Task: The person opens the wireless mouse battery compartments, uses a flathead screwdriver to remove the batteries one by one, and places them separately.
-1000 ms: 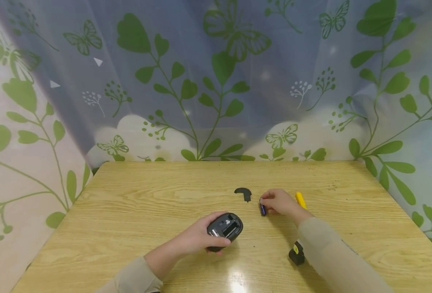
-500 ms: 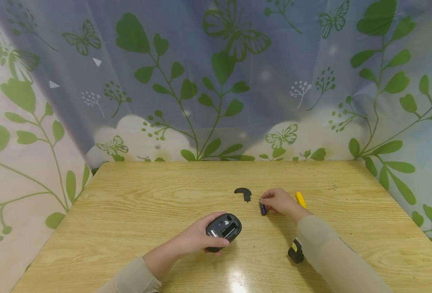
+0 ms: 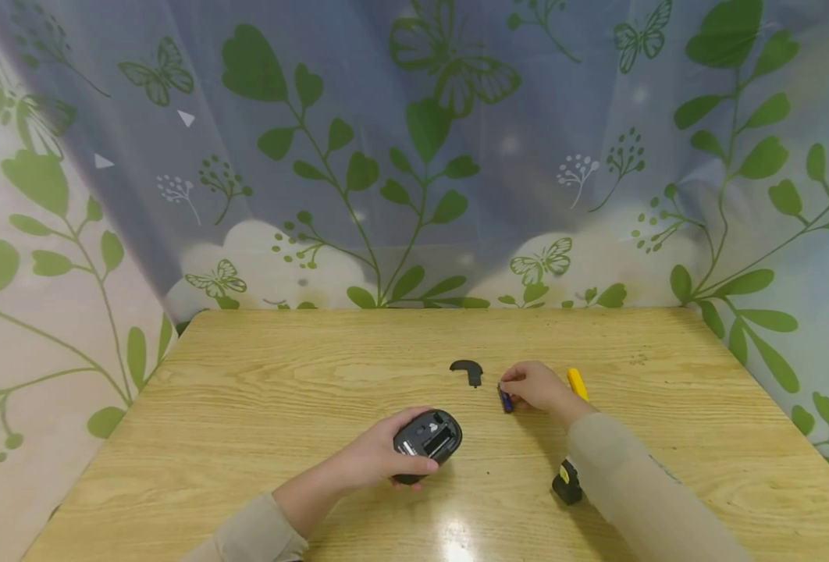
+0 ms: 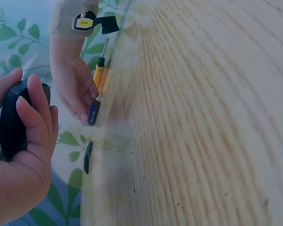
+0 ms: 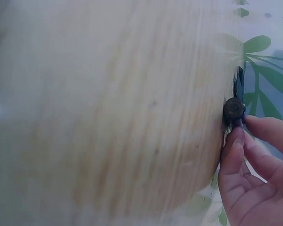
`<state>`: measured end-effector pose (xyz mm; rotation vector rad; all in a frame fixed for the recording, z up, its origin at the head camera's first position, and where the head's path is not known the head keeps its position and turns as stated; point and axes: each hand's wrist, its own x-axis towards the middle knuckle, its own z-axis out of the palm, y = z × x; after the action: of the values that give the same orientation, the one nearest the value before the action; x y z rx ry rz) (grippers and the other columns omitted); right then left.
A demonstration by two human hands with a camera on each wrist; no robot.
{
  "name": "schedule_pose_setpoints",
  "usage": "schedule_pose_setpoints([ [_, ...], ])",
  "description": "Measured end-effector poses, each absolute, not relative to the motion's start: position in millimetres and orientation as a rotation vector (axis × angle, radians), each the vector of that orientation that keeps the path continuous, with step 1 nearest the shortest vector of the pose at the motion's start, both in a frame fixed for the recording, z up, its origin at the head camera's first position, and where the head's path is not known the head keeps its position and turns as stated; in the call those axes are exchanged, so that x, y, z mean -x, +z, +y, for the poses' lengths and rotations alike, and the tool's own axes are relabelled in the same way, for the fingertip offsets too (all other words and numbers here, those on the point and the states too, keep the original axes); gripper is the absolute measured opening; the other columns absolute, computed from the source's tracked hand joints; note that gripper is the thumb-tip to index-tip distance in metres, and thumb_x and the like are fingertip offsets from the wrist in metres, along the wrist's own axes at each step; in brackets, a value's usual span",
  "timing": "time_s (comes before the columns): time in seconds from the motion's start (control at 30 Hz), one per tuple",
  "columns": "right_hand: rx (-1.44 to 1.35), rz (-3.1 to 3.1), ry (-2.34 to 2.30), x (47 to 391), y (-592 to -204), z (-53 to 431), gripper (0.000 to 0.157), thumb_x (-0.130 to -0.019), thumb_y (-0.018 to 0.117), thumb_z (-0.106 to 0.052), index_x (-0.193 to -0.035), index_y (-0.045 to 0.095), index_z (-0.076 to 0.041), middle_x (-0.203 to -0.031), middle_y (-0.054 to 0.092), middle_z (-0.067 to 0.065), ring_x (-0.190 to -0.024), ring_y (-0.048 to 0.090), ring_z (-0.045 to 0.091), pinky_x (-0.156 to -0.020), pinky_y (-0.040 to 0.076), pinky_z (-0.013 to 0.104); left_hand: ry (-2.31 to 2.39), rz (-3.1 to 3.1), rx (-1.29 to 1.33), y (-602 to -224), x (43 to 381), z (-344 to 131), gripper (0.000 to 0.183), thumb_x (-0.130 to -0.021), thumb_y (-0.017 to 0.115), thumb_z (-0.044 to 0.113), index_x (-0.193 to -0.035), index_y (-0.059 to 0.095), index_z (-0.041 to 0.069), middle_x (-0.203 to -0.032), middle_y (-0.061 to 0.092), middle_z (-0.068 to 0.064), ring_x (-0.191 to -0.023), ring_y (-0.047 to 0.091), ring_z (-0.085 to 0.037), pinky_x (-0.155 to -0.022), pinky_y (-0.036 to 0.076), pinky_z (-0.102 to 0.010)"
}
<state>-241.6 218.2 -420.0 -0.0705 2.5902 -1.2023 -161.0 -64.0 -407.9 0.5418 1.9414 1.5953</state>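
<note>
Closest to you, your left hand [image 3: 379, 460] holds the black mouse [image 3: 428, 439] just above the tabletop [image 3: 260, 406]. The mouse is belly up, so its open battery slot faces you. Your fingers curl round its side and your thumb lies along the near edge. Keep it just like that, level and steady, with the slot clear of your fingers.

To the right of the mouse, near your right sleeve, a small black and yellow thing [image 3: 567, 482] sits on the tabletop. It is too small to say what it is.

A little farther off, your right hand [image 3: 537, 386] is down on the tabletop with its fingertips pinching a small blue battery [image 3: 505, 400]. The right wrist view shows the battery's round end [image 5: 234, 109] at your fingertips. The battery looks to be lying on the wood, not lifted yet. Get a good pinch on its middle, so that it cannot roll or slip. Then look at which end is which before you bring it to the slot, as it will only sit right one way round.

Just behind your right hand lies a yellow screwdriver [image 3: 577, 383]. Try not to bump it. To the left of that hand, a bit apart, the curved black cover [image 3: 467, 369] lies flat on the wood.

Farthest away hangs a curtain [image 3: 414, 156] with green leaves and butterflies.
</note>
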Motion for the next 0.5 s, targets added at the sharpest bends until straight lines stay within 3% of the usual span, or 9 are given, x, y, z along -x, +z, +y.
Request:
schedule_pose_setpoints([
  [0.27,0.125,2.572,-1.227,243.0,-422.0,224.9,0.024,-0.092,0.059,-0.015,-0.105,0.06,0.005,-0.096,0.063,0.014,-0.08,0.06,0.019,-0.065,0.053,0.029,1.598,1.992,-0.507,-408.2,160.4,-63.9,0.073,-0.08,0.074,0.016,-0.143,0.036,0.018,-0.111,0.056,-0.015,-0.071,0.065,-0.026,-0.053,0.05,-0.03],
  [0.5,0.064,2.594,-1.217,241.2,-424.6,223.5,0.024,-0.093,0.056,-0.011,-0.11,0.059,0.006,-0.1,0.063,0.013,-0.079,0.059,0.017,-0.065,0.052,0.03,1.556,2.177,-0.499,-409.9,162.6,-64.2,0.078,-0.077,0.077,0.022,-0.143,0.037,0.015,-0.13,0.047,-0.018,-0.107,0.053,-0.03,-0.081,0.051,-0.04],
])
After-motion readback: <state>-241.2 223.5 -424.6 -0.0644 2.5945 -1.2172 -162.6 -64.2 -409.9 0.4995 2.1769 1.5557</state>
